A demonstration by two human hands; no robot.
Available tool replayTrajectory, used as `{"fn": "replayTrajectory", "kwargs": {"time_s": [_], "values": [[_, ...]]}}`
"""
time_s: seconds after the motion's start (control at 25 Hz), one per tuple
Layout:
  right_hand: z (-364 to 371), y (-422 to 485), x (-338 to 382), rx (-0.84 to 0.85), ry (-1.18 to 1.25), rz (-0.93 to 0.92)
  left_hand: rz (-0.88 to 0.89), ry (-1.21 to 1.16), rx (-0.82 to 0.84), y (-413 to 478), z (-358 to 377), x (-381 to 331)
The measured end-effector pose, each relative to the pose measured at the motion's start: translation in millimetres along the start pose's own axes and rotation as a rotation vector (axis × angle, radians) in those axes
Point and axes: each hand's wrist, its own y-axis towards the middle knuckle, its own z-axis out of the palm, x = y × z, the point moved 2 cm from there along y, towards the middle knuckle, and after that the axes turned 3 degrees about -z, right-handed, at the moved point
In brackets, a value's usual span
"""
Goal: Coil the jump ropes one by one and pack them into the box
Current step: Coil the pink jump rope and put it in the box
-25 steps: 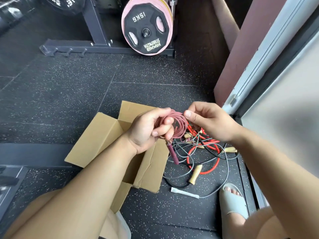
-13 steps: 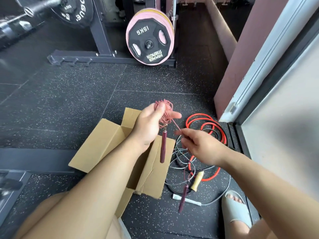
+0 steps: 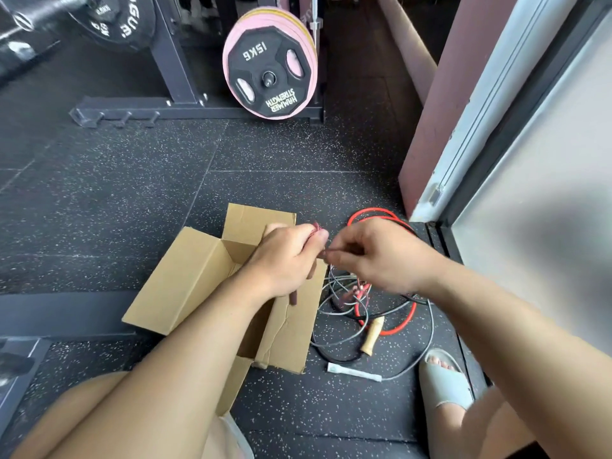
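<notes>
Above box [image 3: 185, 279], curled fingers [image 3: 306, 241] around rope [image 3: 316, 225]

You are in a gym, on its weights floor. Under you lies black rubber flooring [image 3: 132, 200] flecked with pale specks and laid in large tiles with visible seams. Ahead stands a dark steel rack [image 3: 169, 61], and short pegs [image 3: 126, 119] stick out of its base rail. A stack of weight plates [image 3: 270, 71] hangs on it. The front one is black with a pink rim and reads 15KG and HAMMER STRENGTH (the lettering is upside down from where you look). At upper left, a black plate [image 3: 122, 21] with white lettering ending in OGUE sits on a blurred barbell [image 3: 36, 14]. Jump ropes [image 3: 371, 306] lie tangled on the floor to your right, one with a wooden handle [image 3: 372, 336].
</notes>
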Motion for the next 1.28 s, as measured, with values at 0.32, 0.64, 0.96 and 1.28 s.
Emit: {"fn": "replayTrajectory", "kwargs": {"time_s": [0.32,0.64,0.96,1.28], "values": [[-7,9,-47,-0.070,0.466,0.002,-0.203,-0.731,0.328,-1,-2,-23],[19,6,-51,-0.075,0.584,0.133,-0.209,-1.375,0.226,3,-23,-36],[29,1,-34,-0.058,0.002,0.055,-0.152,-1.131,-0.238,16,-27,-22],[11,0,-14,-0.222,-0.435,-0.225,0.126,0.223,-0.266,3,-7,-32]]}}
